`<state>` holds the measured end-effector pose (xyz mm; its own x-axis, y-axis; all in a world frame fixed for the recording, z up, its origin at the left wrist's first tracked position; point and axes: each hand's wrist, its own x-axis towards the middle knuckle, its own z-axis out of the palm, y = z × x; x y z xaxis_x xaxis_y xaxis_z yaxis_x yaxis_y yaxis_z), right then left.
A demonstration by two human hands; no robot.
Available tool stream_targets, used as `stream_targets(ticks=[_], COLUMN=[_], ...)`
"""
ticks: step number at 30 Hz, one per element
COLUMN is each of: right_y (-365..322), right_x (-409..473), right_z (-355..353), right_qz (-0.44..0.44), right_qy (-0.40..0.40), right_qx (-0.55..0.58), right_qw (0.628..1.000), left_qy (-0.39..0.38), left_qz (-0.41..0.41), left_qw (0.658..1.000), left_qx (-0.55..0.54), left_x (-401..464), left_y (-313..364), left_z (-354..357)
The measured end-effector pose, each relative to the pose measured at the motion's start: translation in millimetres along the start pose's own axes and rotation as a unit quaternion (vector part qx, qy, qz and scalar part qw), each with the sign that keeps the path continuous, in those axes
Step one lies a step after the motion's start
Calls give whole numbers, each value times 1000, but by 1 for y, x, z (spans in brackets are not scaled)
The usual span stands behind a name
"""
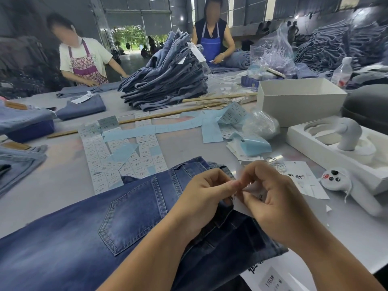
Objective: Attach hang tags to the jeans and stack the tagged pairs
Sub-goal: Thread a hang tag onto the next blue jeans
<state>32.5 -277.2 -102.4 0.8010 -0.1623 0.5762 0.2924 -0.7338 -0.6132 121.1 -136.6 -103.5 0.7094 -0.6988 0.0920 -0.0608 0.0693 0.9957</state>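
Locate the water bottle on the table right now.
Head view, far right at the back: the water bottle stands upright just behind the open white box, right of the clear plastic bag.

Open white box (pixel 298 101) right, water bottle (pixel 342 72) behind; wooden sticks (pixel 147 118) across table.
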Motion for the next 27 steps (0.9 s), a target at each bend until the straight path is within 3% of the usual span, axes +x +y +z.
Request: stream_targets(ticks=[8, 18, 27], right_y=[0, 3, 0], right_x=[5, 6, 9], right_z=[2, 3, 3], right_qz=[-22, 43, 65], right_qy=[-1, 4, -29], right_qx=[0, -70, -14], right_qw=[1000, 997, 997], left_qy=[28, 46, 45], left_qz=[-31, -4, 10], left_qw=[998, 999, 998], left_qx=[-38, -15, 32], left_x=[3, 4, 3], left_y=[-2, -1, -1], left_z=[0, 2, 9])
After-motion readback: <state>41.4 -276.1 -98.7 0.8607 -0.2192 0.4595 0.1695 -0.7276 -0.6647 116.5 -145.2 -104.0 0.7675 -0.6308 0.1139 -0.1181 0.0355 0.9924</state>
